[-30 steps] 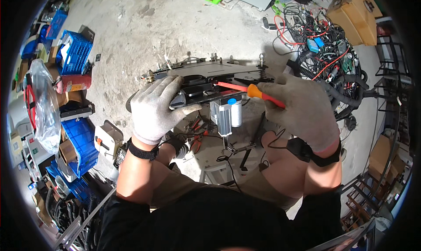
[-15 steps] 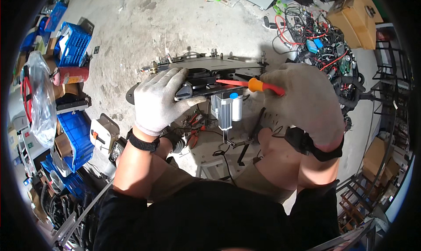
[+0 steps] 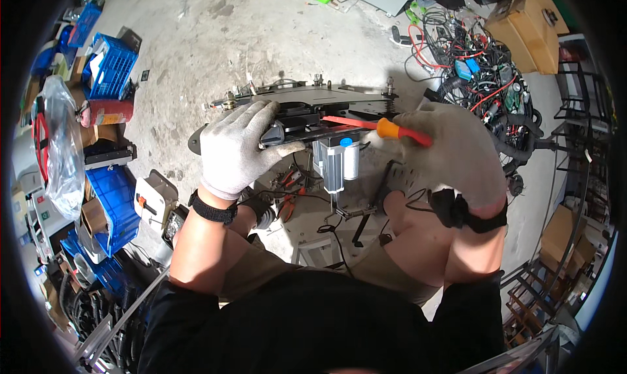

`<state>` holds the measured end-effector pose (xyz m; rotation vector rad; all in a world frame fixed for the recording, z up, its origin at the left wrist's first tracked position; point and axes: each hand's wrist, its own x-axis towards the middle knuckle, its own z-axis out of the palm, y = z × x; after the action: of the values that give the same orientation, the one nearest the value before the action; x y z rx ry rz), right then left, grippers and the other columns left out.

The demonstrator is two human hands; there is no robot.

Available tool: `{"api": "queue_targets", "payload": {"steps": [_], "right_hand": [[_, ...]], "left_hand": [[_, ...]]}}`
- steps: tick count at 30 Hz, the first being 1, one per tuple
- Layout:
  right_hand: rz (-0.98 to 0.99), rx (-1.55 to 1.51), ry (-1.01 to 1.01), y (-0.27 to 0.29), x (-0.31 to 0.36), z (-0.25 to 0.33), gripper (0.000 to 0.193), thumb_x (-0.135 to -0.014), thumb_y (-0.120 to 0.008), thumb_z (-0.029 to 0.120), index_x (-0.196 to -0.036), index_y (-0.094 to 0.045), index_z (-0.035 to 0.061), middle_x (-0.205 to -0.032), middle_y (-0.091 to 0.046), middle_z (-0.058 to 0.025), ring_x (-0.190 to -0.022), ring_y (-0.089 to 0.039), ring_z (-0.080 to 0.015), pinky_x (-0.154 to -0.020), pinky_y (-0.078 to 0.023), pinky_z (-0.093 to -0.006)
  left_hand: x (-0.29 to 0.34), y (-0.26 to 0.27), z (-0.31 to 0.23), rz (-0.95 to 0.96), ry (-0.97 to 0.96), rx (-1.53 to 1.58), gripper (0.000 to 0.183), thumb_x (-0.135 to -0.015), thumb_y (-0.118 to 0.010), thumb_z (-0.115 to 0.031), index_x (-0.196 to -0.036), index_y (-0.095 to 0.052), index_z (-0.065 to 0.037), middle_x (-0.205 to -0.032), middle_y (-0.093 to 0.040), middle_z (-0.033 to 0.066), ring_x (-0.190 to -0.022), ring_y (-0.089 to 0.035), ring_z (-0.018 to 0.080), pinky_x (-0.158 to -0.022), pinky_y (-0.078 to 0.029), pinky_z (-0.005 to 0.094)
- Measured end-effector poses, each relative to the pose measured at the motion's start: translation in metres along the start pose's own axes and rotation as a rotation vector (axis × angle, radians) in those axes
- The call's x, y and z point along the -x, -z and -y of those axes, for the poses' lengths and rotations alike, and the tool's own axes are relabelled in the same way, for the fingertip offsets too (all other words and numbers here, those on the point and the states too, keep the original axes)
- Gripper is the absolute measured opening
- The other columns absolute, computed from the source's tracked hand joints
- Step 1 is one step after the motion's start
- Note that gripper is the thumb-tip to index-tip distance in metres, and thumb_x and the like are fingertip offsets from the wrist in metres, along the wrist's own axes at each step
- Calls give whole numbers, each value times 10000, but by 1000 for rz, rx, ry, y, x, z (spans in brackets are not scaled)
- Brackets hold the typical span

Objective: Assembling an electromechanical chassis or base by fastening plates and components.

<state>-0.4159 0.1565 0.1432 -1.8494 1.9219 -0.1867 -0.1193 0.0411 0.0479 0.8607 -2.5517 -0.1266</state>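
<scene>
Just above the middle of the view, at 12 o'clock, sits a flat grey plate with a black bracket on its near side. Below the bracket, toward 5 o'clock, hangs a silver motor. The job looks partway done: the big parts sit together, but nobody can tell from here whether any screw is tight. A red and orange screwdriver points to 9 o'clock, its tip at the bracket. The right hand is curled around its handle. The left hand holds the bracket's left end, fingers side by side on top, thumb out below. Orange-handled pliers lie toward 8 o'clock from the motor. Out at 2 o'clock is a messy cable pile; at 10, a blue crate.
</scene>
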Motion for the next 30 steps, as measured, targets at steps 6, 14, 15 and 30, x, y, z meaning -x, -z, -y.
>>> {"api": "queue_targets", "payload": {"steps": [6, 14, 15, 30], "right_hand": [[52, -180, 103, -26, -8, -67, 369, -859, -794, 311, -1130, -784, 61, -931, -755, -161, -812, -727, -297, -780, -564, -367], [-3, -525, 59, -55, -9, -110, 374, -866, -789, 269, -1175, -772, 61, -943, -761, -140, -830, -720, -245, -821, -561, -335], [-5, -573, 38, -53, -10, -105, 375, -862, -802, 285, -1178, -776, 84, -950, -763, -125, -837, -721, -258, -822, -560, -333], [17, 34, 42, -1, 2, -25, 297, -828, -799, 291, -1080, -802, 132, -896, -724, -116, -788, -717, -295, -732, -578, -395]], "left_hand": [[-1, 1, -3, 8, 14, -15, 675, -702, -844, -594, -1121, -760, -71, -1077, -783, 105, -985, -764, 278, -836, -605, 382], [-5, 1, -3, 21, 21, -5, 677, -706, -855, -578, -1135, -759, -63, -1107, -781, 113, -989, -764, 279, -840, -607, 376], [-5, 1, -3, 21, 21, -11, 679, -707, -858, -573, -1140, -758, -59, -1117, -779, 117, -992, -764, 282, -842, -606, 380], [-1, 2, -2, 20, -8, -17, 688, -698, -861, -579, -1105, -759, -33, -1099, -780, 136, -959, -767, 293, -820, -606, 382]]}}
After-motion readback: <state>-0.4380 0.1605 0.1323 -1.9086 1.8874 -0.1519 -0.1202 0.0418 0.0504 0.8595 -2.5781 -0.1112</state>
